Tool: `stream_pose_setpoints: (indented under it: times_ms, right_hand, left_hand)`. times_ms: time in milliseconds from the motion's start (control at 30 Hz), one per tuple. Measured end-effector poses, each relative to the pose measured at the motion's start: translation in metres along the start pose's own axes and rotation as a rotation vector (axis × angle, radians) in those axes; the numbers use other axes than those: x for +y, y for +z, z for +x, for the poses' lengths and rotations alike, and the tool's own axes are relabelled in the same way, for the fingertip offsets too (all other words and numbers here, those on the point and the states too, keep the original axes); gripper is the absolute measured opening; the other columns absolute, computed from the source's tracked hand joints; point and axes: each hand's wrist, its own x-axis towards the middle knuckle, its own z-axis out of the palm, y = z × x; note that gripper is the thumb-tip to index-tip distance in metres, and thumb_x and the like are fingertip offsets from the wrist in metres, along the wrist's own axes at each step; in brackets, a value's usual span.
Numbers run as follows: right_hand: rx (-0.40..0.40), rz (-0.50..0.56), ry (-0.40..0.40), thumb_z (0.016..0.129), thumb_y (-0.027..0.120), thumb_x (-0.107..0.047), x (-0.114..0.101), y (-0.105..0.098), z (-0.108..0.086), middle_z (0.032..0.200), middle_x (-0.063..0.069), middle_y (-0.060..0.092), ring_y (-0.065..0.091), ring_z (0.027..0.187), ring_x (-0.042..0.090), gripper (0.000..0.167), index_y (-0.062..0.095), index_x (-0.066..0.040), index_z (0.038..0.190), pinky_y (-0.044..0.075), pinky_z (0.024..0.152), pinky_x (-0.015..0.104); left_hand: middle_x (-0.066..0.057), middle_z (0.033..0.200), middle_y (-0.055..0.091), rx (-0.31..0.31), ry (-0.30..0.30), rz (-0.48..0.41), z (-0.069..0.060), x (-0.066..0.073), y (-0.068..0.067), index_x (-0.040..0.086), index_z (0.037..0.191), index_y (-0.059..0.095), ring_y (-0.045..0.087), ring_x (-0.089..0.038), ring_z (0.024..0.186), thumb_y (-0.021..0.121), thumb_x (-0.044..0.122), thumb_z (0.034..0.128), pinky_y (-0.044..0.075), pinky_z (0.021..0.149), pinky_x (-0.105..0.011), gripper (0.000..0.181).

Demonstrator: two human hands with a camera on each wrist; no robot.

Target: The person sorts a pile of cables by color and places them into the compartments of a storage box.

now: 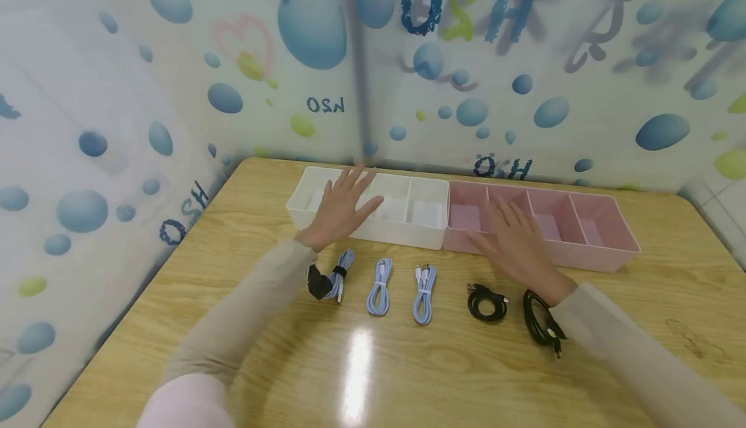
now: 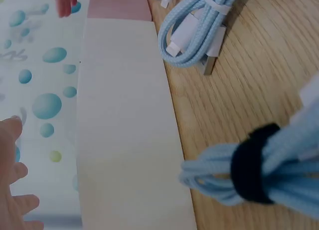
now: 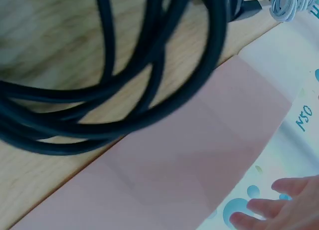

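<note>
The left hand point(image 1: 340, 211), fingers spread wide, is over one white box point(image 1: 408, 234), and the right hand point(image 1: 520, 250), fingers extended, over one pink box point(image 1: 600, 258). Nearer on the tabletop point(image 1: 466, 370) lie three blue cables point(image 1: 381, 283), then two black cables point(image 1: 486, 318).

Wood-grain table point(image 1: 460, 376) looks glossy; white box point(image 1: 396, 232) and pink box point(image 1: 600, 258), smooth plastic; blue cables point(image 2: 294, 175), braided; black cables point(image 3: 119, 126), smooth.
</note>
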Motion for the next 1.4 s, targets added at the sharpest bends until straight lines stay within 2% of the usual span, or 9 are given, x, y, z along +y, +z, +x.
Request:
stream_pose_setpoints:
  times_ms: [100, 267, 367, 500, 700, 967, 1400]
  right_hand:
    - [0.004, 0.039, 0.003, 0.09, 0.04, -0.047, 0.002, -0.002, -0.006, 0.143, 0.023, 0.014, 0.011, 0.128, 0.041, 0.071, 0.022, 0.0, 0.139, 0.009, 0.098, 0.059]
    - [0.019, 0.085, -0.001, 0.091, 0.04, -0.045, 0.006, -0.004, -0.016, 0.143, 0.022, 0.012, 0.011, 0.128, 0.041, 0.069, 0.022, 0.002, 0.139, 0.011, 0.097, 0.06]
    - [0.044, 0.119, -0.021, 0.091, 0.043, -0.042, 0.008, -0.004, -0.021, 0.143, 0.022, 0.015, 0.012, 0.129, 0.04, 0.067, 0.023, 0.002, 0.138, 0.011, 0.097, 0.059]
    - [0.067, 0.158, -0.042, 0.092, 0.045, -0.037, 0.009, -0.007, -0.028, 0.14, 0.025, 0.02, 0.017, 0.127, 0.04, 0.065, 0.025, 0.004, 0.137, 0.014, 0.098, 0.057]
    - [0.085, 0.216, -0.023, 0.093, 0.045, -0.032, 0.016, -0.018, -0.036, 0.138, 0.027, 0.025, 0.021, 0.124, 0.043, 0.061, 0.022, 0.004, 0.138, 0.019, 0.095, 0.058]
    - [0.084, 0.239, 0.046, 0.092, 0.046, -0.031, 0.022, -0.027, -0.046, 0.137, 0.027, 0.026, 0.023, 0.122, 0.046, 0.06, 0.024, 0.001, 0.138, 0.019, 0.091, 0.062]
    - [0.114, 0.236, 0.035, 0.087, 0.056, -0.029, 0.023, -0.028, -0.053, 0.131, 0.03, 0.032, 0.028, 0.117, 0.048, 0.064, 0.028, 0.004, 0.135, 0.023, 0.088, 0.063]
  left_hand:
    - [-0.009, 0.145, 0.016, 0.034, 0.009, -0.015, -0.004, -0.005, -0.004, 0.015, 0.14, 0.028, 0.008, -0.029, 0.132, 0.041, 0.044, 0.0915, 0.007, 0.1, -0.056, 0.058]
    - [-0.014, 0.141, 0.026, 0.126, 0.028, -0.054, -0.011, -0.016, -0.011, 0.01, 0.136, 0.036, 0.019, -0.031, 0.129, 0.049, 0.035, 0.0905, 0.015, 0.101, -0.051, 0.054]
    - [-0.016, 0.139, 0.03, 0.155, 0.026, -0.099, -0.016, -0.022, -0.017, 0.008, 0.134, 0.038, 0.023, -0.032, 0.128, 0.052, 0.031, 0.0893, 0.018, 0.101, -0.048, 0.053]
    - [-0.017, 0.138, 0.031, 0.156, 0.0, -0.183, -0.021, -0.028, -0.024, 0.006, 0.134, 0.039, 0.025, -0.032, 0.126, 0.054, 0.03, 0.0884, 0.02, 0.1, -0.048, 0.053]
    - [-0.016, 0.138, 0.032, 0.134, -0.048, -0.266, -0.026, -0.041, -0.033, 0.004, 0.134, 0.038, 0.025, -0.03, 0.127, 0.053, 0.029, 0.0891, 0.02, 0.101, -0.047, 0.053]
    - [-0.013, 0.138, 0.032, 0.11, -0.118, -0.282, -0.03, -0.059, -0.041, 0.01, 0.134, 0.039, 0.024, -0.029, 0.128, 0.051, 0.033, 0.0895, 0.019, 0.101, -0.048, 0.052]
    - [-0.013, 0.136, 0.036, 0.139, -0.233, -0.322, -0.032, -0.083, -0.052, 0.011, 0.134, 0.04, 0.028, -0.031, 0.125, 0.05, 0.039, 0.0889, 0.022, 0.099, -0.048, 0.054]
